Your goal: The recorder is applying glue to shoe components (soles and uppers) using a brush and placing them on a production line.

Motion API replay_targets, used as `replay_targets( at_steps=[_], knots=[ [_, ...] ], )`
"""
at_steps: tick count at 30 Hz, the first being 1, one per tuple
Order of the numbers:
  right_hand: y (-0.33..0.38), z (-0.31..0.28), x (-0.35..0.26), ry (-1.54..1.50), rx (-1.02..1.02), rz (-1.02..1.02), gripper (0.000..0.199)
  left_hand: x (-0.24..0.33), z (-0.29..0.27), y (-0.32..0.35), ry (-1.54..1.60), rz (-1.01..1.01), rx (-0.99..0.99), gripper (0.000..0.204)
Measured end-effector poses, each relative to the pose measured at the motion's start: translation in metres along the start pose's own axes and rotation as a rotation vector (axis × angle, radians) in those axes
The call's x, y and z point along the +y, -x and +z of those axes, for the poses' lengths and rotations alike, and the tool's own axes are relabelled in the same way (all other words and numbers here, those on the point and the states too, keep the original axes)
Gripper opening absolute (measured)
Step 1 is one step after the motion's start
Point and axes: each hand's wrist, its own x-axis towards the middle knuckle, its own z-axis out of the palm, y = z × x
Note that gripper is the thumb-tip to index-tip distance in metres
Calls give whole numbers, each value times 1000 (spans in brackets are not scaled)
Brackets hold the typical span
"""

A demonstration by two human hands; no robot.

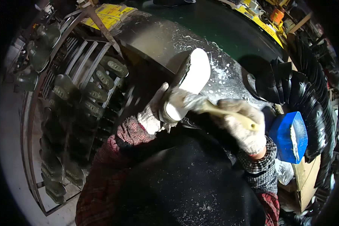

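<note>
In the middle, a shoe-shaped piece lies with its bright white underside turned up and a dark edge along its left side. My left hand, in a stained white glove, is closed round its near end. A brush with a pale handle is gripped in my gloved right hand. The bristle end is motion-blurred and overlaps the white underside near the heel; whether it touches cannot be made out. Close by my right wrist stands a blue container with white smears on its rim.
A metal rack on the left holds several dark shoe-shaped pieces. Stacked black soles fill the right side. Beyond my hands runs a dark worktop spattered white, beside a dark green surface. Yellow packaging lies at the far left.
</note>
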Motion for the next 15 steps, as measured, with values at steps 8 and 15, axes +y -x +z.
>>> replay_targets(
  at_steps=[8, 15],
  knots=[
    [12, -22, -5, 349, 77, -242, 19, 3, -30, -1, 284, -236, 43, 61],
    [-68, -95, 48, 251, 340, -332, 16, 18, 4, 38, 428, 93, 576, 79]
  ],
)
